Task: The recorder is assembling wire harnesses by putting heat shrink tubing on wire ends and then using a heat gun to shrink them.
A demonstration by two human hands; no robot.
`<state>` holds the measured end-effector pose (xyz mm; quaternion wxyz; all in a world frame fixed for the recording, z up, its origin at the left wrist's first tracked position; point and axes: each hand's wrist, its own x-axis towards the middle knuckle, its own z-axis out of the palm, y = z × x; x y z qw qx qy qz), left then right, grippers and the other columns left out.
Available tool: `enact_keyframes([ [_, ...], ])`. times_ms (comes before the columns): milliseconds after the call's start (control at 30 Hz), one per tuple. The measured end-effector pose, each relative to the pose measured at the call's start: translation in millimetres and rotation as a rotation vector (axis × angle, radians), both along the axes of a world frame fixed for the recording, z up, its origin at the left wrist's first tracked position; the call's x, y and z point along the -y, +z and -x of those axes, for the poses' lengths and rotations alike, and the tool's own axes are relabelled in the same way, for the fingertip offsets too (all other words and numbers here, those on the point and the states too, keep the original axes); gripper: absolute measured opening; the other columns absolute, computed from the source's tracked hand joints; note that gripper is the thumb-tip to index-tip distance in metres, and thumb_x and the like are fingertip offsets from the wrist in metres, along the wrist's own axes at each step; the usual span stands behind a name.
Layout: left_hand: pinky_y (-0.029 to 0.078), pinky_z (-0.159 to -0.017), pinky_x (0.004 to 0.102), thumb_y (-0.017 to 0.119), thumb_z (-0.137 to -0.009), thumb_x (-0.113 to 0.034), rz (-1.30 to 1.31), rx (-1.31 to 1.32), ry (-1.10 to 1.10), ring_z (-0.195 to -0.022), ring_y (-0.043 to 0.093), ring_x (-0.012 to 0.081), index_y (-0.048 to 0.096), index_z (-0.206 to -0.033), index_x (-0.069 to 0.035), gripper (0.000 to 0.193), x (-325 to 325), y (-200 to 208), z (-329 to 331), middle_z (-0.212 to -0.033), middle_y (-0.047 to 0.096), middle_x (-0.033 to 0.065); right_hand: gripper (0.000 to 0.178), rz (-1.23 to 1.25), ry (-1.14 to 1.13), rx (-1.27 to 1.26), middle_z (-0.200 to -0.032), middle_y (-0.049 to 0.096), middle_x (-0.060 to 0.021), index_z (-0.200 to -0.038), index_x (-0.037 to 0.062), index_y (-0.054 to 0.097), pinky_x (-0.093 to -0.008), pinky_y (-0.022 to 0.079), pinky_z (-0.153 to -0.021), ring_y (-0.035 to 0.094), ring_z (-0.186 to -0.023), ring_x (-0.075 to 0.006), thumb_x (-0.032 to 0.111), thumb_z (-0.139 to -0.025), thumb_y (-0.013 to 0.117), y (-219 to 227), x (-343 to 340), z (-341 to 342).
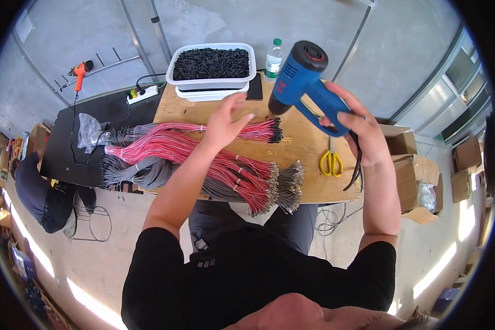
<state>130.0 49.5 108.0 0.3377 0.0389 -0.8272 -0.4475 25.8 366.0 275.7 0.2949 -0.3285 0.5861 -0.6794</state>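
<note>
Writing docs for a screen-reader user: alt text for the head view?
A person's right hand grips a blue heat gun, nozzle angled downward, over a wooden table; the left hand is open near red and gray wire bundles. A white tub of small black pieces, a green-capped bottle and yellow-handled scissors are also there.

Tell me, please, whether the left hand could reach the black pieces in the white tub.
Probably yes: the left hand looks empty, the white tub has no lid, and nothing visibly blocks the black pieces.
</note>
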Motion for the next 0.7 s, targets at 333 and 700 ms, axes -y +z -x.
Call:
enact_keyframes([
  [333,0.052,-0.105,0.0484,0.080,-0.086,-0.012,0.475,0.130,0.148,-0.118,0.064,0.0389,0.070,-0.122,-0.007,0.037,16,-96,-92,-0.125,0.069,0.0134,0.059,-0.086,-0.008,0.061,-0.126,0.065,-0.0089,-0.159,0.0058,0.049,-0.0317,0.059,-0.093,0.070,-0.102,-0.0167,0.018,-0.103,0.062,-24,51,58],
  [700,0.052,-0.101,0.0479,0.077,-0.090,-0.013,0.473,0.062,0.164,-0.107,0.067,0.0357,0.074,-0.103,-0.005,0.016,15,-122,-92,-0.110,0.073,0.0110,0.054,-0.210,-0.047,0.090,-0.115,0.064,-0.0028,-0.156,0.0139,0.056,-0.0305,0.058,-0.087,0.066,-0.095,-0.0122,0.018,-0.103,0.065,-49,91,81],
])
